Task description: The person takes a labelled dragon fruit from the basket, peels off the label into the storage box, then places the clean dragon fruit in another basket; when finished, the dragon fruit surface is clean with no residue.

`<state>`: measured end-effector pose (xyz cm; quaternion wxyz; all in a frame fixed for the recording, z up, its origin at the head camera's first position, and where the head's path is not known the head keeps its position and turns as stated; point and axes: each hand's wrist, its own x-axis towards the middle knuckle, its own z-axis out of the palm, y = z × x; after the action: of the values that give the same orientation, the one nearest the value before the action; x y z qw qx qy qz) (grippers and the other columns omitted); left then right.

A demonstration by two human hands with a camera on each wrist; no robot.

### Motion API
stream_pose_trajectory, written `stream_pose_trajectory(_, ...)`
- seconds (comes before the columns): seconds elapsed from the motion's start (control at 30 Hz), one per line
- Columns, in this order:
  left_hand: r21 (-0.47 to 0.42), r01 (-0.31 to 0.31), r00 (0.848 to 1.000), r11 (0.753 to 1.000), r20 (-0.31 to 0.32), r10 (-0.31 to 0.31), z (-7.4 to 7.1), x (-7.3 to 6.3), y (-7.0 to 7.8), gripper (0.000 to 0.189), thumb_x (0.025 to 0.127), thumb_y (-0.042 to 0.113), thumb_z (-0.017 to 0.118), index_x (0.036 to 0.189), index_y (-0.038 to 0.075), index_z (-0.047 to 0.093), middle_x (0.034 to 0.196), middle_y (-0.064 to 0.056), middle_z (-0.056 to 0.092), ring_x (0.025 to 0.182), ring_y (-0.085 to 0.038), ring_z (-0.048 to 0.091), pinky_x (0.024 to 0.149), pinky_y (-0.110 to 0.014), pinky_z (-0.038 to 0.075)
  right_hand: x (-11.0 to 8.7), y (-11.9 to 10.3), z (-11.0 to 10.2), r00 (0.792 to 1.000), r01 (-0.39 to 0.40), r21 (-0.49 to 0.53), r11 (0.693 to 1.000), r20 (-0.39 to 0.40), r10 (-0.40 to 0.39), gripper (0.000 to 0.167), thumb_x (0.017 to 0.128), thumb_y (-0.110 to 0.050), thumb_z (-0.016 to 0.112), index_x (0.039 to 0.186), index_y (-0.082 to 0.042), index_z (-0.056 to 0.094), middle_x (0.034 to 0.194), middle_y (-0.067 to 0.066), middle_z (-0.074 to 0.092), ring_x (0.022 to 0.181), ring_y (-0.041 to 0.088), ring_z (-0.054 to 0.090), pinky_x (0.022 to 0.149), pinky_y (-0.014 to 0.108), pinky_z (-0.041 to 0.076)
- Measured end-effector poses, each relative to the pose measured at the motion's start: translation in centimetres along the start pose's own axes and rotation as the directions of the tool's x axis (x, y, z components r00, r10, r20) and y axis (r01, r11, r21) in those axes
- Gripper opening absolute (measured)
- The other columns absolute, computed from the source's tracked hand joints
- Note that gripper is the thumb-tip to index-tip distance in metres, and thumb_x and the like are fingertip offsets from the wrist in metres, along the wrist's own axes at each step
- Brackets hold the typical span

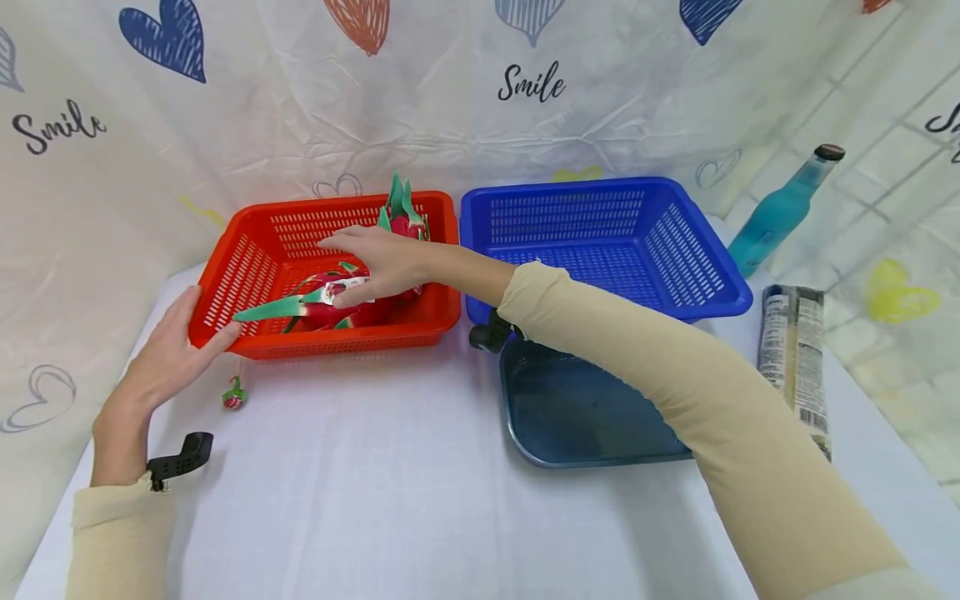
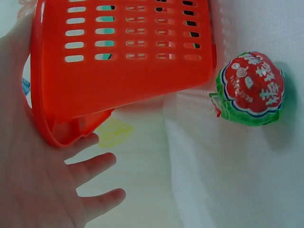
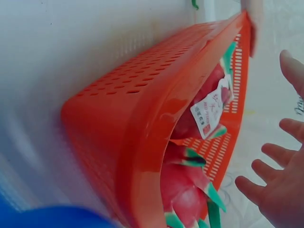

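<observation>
A red plastic basket [image 1: 322, 343] stands at the back left with several dragon fruits [image 3: 185, 194] inside, red with green tips. One dragon fruit [image 3: 204, 95] bears a white label. My left hand [image 1: 168, 350] touches the basket's left end, its palm against the rim and its fingers stretched past the outside in the left wrist view. Over the basket, my right hand [image 1: 386, 265] hovers with fingers spread and nothing held. A round wrapped candy [image 2: 251, 89] in red and green lies on the table just in front of the basket's left end.
Beside the red basket stands a blue basket [image 1: 607, 304], with a dark tray [image 1: 585, 417] in front of it, partly under my right sleeve. A bottle of blue liquid [image 1: 780, 212] stands at the back right, and a printed packet [image 1: 795, 350] lies near the right edge.
</observation>
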<state>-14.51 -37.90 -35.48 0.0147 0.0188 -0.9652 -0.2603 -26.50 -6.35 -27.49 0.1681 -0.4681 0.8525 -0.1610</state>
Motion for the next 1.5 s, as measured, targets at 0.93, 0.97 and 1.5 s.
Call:
stream_pose_trajectory(0.93, -0.055, 0.037, 0.998, 0.998, 0.047, -0.034, -0.3, 0.1, 0.3, 0.096, 0.093, 0.053, 0.051, 0.156, 0.01, -0.007, 0.162, -0.023, 0.002, 0.141, -0.05, 0.019, 0.099, -0.076, 0.028, 5.1, 0.4, -1.5, 0.997, 0.013, 0.067, 0.998, 0.075, -0.018, 0.085, 0.086, -0.061, 0.06, 0.154, -0.024, 0.024, 0.16, -0.007, 0.024, 0.148, 0.01, 0.021, 0.121, 0.031, 0.024)
stream_pose_trajectory(0.97, -0.054, 0.039, 0.998, 0.998, 0.048, -0.037, -0.3, 0.1, 0.3, 0.096, 0.093, 0.054, 0.051, 0.156, 0.01, -0.007, 0.162, -0.023, 0.002, 0.141, -0.05, 0.018, 0.099, -0.076, 0.028, 5.2, 0.5, -1.5, 0.997, 0.01, 0.087, 0.996, 0.072, -0.016, 0.085, 0.086, -0.06, 0.06, 0.154, -0.024, 0.024, 0.16, -0.006, 0.024, 0.148, 0.01, 0.022, 0.121, 0.03, 0.024)
stream_pose_trajectory(1.5, -0.04, 0.055, 0.998, 0.998, 0.044, -0.053, -0.3, -0.1, 0.2, 0.097, 0.092, 0.055, 0.051, 0.156, 0.011, -0.007, 0.161, -0.025, 0.005, 0.135, -0.049, 0.024, 0.096, -0.073, 0.036, 7.1, 2.1, 0.4, 0.991, -0.025, 0.241, 0.97, 0.136, -0.009, 0.078, 0.088, -0.052, 0.061, 0.152, -0.02, 0.029, 0.159, 0.001, 0.029, 0.146, 0.016, 0.027, 0.118, 0.032, 0.031)
